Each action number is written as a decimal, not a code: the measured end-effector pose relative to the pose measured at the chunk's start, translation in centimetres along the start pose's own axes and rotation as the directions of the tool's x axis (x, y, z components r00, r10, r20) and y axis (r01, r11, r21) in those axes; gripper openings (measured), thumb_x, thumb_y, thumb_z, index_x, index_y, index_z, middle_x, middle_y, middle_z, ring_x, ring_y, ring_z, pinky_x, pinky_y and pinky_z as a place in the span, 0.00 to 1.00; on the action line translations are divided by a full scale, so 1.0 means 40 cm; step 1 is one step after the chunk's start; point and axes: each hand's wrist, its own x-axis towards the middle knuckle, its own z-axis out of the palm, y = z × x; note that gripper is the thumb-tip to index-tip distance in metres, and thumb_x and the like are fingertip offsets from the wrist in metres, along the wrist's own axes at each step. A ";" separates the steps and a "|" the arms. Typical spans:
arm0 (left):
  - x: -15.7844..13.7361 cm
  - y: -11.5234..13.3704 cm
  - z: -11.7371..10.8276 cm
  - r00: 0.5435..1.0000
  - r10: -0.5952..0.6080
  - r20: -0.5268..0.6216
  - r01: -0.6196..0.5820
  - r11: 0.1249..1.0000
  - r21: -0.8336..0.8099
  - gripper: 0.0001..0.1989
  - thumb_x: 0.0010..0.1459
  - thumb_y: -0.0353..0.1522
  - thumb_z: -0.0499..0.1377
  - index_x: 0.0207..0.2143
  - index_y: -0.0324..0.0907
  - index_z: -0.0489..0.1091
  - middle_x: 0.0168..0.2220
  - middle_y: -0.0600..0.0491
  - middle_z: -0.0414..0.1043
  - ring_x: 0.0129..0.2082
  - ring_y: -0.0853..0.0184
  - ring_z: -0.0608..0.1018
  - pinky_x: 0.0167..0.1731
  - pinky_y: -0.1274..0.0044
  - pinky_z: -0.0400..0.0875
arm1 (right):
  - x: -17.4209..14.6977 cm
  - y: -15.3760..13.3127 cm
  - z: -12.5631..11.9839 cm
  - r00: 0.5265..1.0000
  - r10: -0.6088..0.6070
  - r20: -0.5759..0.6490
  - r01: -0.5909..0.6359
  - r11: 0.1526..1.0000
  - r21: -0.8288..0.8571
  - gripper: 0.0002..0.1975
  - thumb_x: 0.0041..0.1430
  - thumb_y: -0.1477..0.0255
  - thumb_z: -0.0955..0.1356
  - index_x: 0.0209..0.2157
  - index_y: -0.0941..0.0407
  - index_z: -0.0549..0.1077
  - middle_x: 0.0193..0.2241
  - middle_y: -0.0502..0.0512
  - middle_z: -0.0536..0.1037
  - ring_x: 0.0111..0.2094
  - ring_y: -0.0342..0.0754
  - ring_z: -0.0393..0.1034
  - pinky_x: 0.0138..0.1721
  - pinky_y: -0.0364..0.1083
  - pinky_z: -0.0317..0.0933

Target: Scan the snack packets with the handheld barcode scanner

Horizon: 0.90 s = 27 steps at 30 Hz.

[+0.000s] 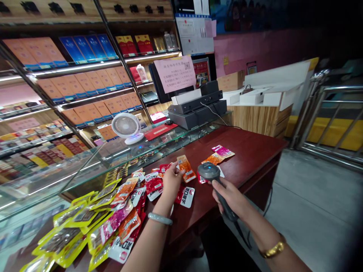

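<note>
My right hand [229,198] is wrapped round the handle of a dark grey barcode scanner [210,172], its head pointing left over the table. My left hand [172,179] pinches the edge of an orange snack packet [186,169], which is raised at a tilt. Red-and-white packets [185,195] lie beside and under my left wrist. Close to the scanner head are a partly covered red packet [202,179], an orange packet [213,158] and a pink one [223,151]. A heap of yellow-edged packets [68,241] spreads at the lower left, with orange, pink and red ones on it.
The dark red table [249,151] adjoins a glass display counter [113,158]. On the counter stand a white fan [126,126] and a dark cash-register unit [195,109]. Shelves of boxes rise behind. A metal railing [334,121] is at right, and the scanner's cable hangs beside the table.
</note>
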 end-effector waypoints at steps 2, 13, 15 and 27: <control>-0.003 -0.004 -0.018 0.999 0.007 0.049 -0.003 0.997 -0.083 0.26 0.49 0.39 0.63 0.50 0.39 0.73 0.21 0.60 0.64 0.21 0.73 0.66 0.26 0.80 0.60 | 0.000 -0.005 0.009 0.999 -0.010 0.030 0.010 1.000 0.022 0.22 0.60 0.49 0.64 0.37 0.55 0.64 0.16 0.39 0.66 0.11 0.37 0.61 0.12 0.36 0.57; -0.100 0.045 -0.043 0.987 0.033 0.160 -0.004 0.984 -0.178 0.11 0.45 0.37 0.65 0.29 0.39 0.72 0.19 0.60 0.61 0.21 0.75 0.62 0.24 0.81 0.57 | 0.014 -0.024 0.083 0.971 -0.083 0.223 0.078 0.996 0.032 0.21 0.61 0.50 0.65 0.37 0.55 0.63 0.18 0.40 0.67 0.11 0.37 0.62 0.12 0.36 0.58; -0.112 0.041 -0.045 0.990 0.028 0.141 -0.011 0.992 -0.124 0.11 0.46 0.37 0.64 0.22 0.40 0.66 0.19 0.59 0.61 0.21 0.74 0.63 0.24 0.81 0.57 | 0.012 -0.020 0.084 0.972 -0.071 0.224 0.064 0.997 0.038 0.21 0.61 0.50 0.64 0.37 0.55 0.63 0.18 0.40 0.66 0.11 0.37 0.61 0.12 0.36 0.57; -0.124 -0.004 -0.179 0.998 0.060 -0.023 -0.013 0.550 0.835 0.24 0.60 0.33 0.52 0.58 0.38 0.68 0.41 0.41 0.76 0.43 0.56 0.75 0.46 0.66 0.65 | -0.020 0.009 0.031 0.985 -0.015 0.174 0.020 1.000 -0.022 0.21 0.61 0.51 0.65 0.37 0.56 0.64 0.19 0.41 0.68 0.12 0.37 0.63 0.12 0.36 0.57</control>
